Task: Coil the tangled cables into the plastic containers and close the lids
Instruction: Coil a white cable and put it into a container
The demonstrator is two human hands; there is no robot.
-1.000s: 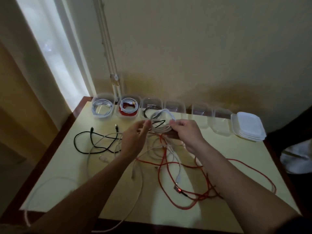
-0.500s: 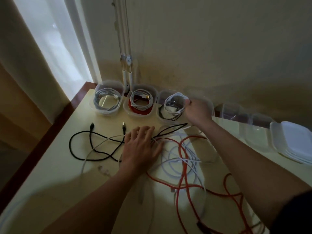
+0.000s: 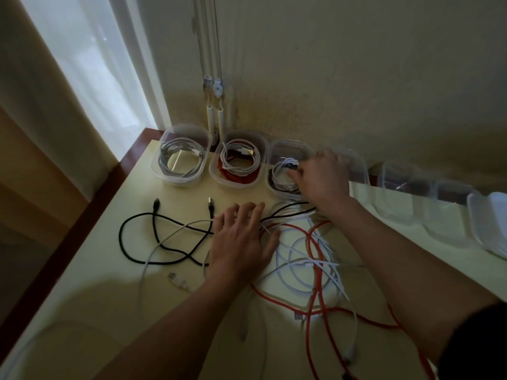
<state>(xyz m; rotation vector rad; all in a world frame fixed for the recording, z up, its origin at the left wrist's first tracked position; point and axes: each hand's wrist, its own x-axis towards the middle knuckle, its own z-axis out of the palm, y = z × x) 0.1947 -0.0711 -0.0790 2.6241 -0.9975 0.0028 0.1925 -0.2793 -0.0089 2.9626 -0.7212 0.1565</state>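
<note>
Clear plastic containers line the table's back edge. The leftmost container (image 3: 181,156) holds a grey-white coil, the second (image 3: 238,160) a white coil over a red one. My right hand (image 3: 322,176) presses a white coiled cable (image 3: 285,167) into the third container (image 3: 282,152), which also holds a black coil. My left hand (image 3: 241,239) lies flat, fingers spread, on the tangle of white cables (image 3: 304,256) and a red cable (image 3: 315,305) on the table. A loose black cable (image 3: 153,231) sprawls to the left.
More see-through containers (image 3: 397,176) stand to the right, then a stack of white lids (image 3: 491,215) at the far right. A wall runs behind, a window at the left. The pale table (image 3: 109,270) has a dark red-brown rim.
My right hand carried the white coil from mid-air into the third container and now pushes it down. My left hand dropped flat onto the tangle. The view moved closer.
</note>
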